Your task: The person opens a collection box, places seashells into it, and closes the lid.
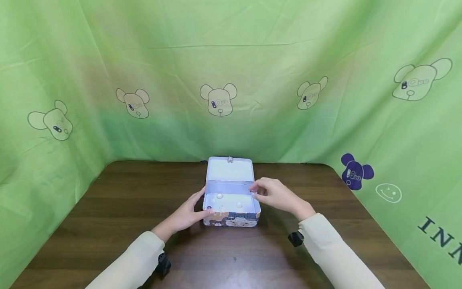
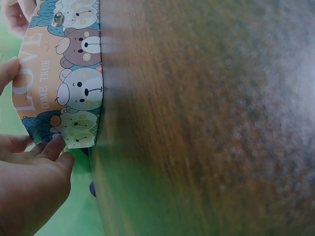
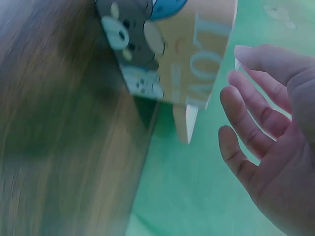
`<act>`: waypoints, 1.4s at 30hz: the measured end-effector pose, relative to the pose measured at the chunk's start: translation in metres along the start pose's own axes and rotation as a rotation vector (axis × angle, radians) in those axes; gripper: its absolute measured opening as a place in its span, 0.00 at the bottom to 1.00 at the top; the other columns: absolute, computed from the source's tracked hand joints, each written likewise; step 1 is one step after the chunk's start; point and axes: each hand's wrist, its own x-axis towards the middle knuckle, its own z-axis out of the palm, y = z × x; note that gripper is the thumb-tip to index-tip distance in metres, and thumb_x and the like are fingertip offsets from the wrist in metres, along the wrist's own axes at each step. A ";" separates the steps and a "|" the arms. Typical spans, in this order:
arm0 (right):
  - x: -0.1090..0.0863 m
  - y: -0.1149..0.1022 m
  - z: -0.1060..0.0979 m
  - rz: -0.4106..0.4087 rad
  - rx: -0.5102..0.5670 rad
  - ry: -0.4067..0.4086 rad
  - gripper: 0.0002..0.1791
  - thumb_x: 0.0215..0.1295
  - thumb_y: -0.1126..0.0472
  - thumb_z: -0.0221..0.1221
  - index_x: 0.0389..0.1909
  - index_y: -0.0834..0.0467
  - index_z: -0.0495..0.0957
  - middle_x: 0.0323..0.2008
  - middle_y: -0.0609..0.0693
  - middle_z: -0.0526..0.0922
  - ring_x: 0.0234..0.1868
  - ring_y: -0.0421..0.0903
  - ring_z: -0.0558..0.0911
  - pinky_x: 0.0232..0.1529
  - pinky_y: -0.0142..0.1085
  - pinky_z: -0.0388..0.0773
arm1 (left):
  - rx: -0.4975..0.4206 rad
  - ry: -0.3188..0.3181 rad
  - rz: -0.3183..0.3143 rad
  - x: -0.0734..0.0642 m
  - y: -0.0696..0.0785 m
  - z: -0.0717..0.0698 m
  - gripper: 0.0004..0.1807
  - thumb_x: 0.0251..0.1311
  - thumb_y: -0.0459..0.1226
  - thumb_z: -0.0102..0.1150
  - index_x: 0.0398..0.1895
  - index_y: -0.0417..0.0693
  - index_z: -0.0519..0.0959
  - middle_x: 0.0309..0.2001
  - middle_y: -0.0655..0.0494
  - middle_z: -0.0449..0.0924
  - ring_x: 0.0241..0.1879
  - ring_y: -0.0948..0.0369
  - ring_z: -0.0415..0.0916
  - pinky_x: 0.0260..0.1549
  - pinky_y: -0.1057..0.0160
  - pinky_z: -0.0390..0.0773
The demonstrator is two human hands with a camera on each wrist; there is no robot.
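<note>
A small tin box with printed cartoon bears and the word LOVE stands with its hinged lid raised at the back. My left hand grips its left side, fingers along the outer wall and thumb at the front rim. In the left wrist view, that hand's fingers lie against the printed end. Over the box's right rim, my right hand pinches a small white piece between thumb and index finger, the other fingers loosely bent. Inside the box lie several small, pale round things.
The box stands on a dark wood-grain table. Behind and beside the table hangs a green cloth with bear-head prints. A metal clasp sits on the lid's top edge.
</note>
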 end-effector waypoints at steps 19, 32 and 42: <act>0.030 -0.022 0.031 -0.064 -0.016 -0.066 0.10 0.65 0.65 0.65 0.46 0.61 0.84 0.41 0.48 0.84 0.38 0.46 0.81 0.38 0.33 0.78 | 0.002 -0.007 -0.015 0.001 0.000 0.000 0.49 0.64 0.49 0.66 0.81 0.52 0.49 0.78 0.43 0.49 0.75 0.45 0.48 0.67 0.36 0.54; 0.034 -0.024 0.034 -0.065 -0.046 -0.062 0.13 0.64 0.65 0.65 0.48 0.63 0.82 0.44 0.55 0.84 0.40 0.51 0.81 0.41 0.36 0.77 | 0.000 -0.011 -0.007 0.001 -0.001 0.000 0.48 0.65 0.49 0.65 0.81 0.52 0.49 0.78 0.42 0.49 0.75 0.44 0.47 0.67 0.35 0.54; 0.029 -0.022 0.028 -0.076 -0.065 -0.071 0.12 0.64 0.65 0.65 0.48 0.60 0.83 0.45 0.52 0.84 0.41 0.49 0.81 0.42 0.36 0.78 | -0.007 -0.006 -0.017 0.000 0.000 0.001 0.49 0.64 0.48 0.66 0.81 0.53 0.49 0.78 0.44 0.48 0.76 0.45 0.47 0.67 0.36 0.53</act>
